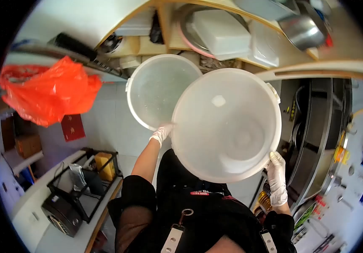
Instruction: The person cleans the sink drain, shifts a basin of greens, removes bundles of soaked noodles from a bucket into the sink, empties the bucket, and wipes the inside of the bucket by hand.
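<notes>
A large white translucent plastic bucket [228, 122] is held in front of my body, its round mouth turned up toward me. My left hand [162, 133], in a white glove, grips its left rim; the fingertips are partly hidden behind the rim. On the lower right, my gloved right hand [277, 177] is closed on the same rim, thumb up against the edge. A second, similar bucket [161, 90] stands behind and to the left, partly covered by the first one. Its inside looks greenish-grey with small specks.
Wooden shelves [164, 21] with a white box [221, 33] and a metal pot [303, 31] span the far side. A red plastic bag [55, 90] hangs at left. A black rack [84, 181] is lower left, and metal shelving [316, 139] stands at right.
</notes>
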Action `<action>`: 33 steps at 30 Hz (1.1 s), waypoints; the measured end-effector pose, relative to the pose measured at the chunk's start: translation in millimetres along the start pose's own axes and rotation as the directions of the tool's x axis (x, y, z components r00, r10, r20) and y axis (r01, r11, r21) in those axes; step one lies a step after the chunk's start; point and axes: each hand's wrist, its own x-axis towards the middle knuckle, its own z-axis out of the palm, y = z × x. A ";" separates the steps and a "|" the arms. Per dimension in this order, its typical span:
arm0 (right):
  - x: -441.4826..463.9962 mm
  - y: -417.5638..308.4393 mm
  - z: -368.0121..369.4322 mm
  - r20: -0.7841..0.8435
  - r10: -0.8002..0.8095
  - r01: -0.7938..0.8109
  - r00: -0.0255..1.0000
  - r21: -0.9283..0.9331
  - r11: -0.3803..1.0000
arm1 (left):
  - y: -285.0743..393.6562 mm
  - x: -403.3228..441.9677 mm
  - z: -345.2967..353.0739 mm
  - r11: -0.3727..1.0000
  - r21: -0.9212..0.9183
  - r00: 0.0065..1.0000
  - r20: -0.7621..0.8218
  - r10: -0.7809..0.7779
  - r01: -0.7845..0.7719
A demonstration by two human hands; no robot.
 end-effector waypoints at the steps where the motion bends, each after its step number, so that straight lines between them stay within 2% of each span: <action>1: 4.3 9.0 -25.0 -0.043 -0.004 0.004 0.999 0.007 1.000 | 10.1 -5.1 13.3 1.000 0.001 1.000 0.015 -0.018 0.018; 5: 3.1 19.3 -107.8 -0.319 -0.040 0.041 0.947 -0.005 0.999 | 65.5 -34.9 92.5 0.996 -0.041 0.985 0.155 -0.070 0.077; 6: 5.1 28.0 -135.3 -0.368 -0.060 0.073 0.928 0.021 0.997 | 75.3 -36.9 112.1 1.000 0.027 0.988 0.156 0.006 -0.010; 8: 0.4 34.9 -177.6 -0.473 -0.096 0.125 0.876 0.031 0.992 | 102.4 -48.9 155.8 0.994 0.113 0.986 0.165 -0.025 0.006; 9: -3.6 40.5 -200.9 -0.498 -0.100 0.154 0.861 0.068 0.986 | 114.6 -55.6 177.8 0.988 0.154 0.985 0.166 -0.038 0.013; 12: -24.9 52.9 -262.5 -0.560 -0.112 0.229 0.821 0.143 0.963 | 135.4 -74.3 249.3 0.991 0.072 0.978 0.186 0.096 -0.111; 15: -45.0 74.6 -319.2 -0.602 -0.112 0.292 0.790 0.208 0.934 | 154.3 -88.3 319.8 0.981 -0.093 0.954 0.236 0.187 -0.169; 16: -48.8 79.9 -331.1 -0.616 -0.103 0.315 0.781 0.246 0.916 | 163.3 -94.6 341.3 0.978 -0.136 0.961 0.210 0.182 -0.155; 21: -56.6 103.0 -386.4 -0.690 -0.047 0.404 0.723 0.367 0.838 | 201.3 -102.6 424.2 0.954 -0.061 0.927 0.228 0.299 -0.293; 25: -50.4 113.2 -431.7 -0.745 0.066 0.372 0.664 0.406 0.835 | 236.0 -124.0 477.8 0.920 -0.025 0.866 0.326 0.378 -0.392; 28: -30.8 125.9 -483.9 -0.654 0.279 0.133 0.703 0.506 0.852 | 249.5 -137.0 517.8 0.886 -0.027 0.821 0.363 0.440 -0.463; 29: -24.5 124.5 -486.4 -0.826 0.082 -0.007 0.558 0.094 0.996 | 253.7 -143.5 529.3 0.876 0.011 0.818 0.364 0.445 -0.481; 30: -15.8 121.1 -483.2 -0.877 -0.187 -0.219 0.444 -0.308 0.926 | 256.8 -150.9 538.9 0.872 0.013 0.819 0.351 0.454 -0.489; 31: -4.6 116.9 -481.0 -0.798 -0.462 -0.450 0.388 -0.601 0.660 | 259.0 -155.3 547.8 0.867 0.017 0.820 0.337 0.463 -0.497; 33: 28.8 99.1 -476.3 -0.687 -0.629 -0.146 0.364 -0.709 0.690 | 267.3 -158.2 559.6 0.843 0.071 0.806 0.345 0.481 -0.533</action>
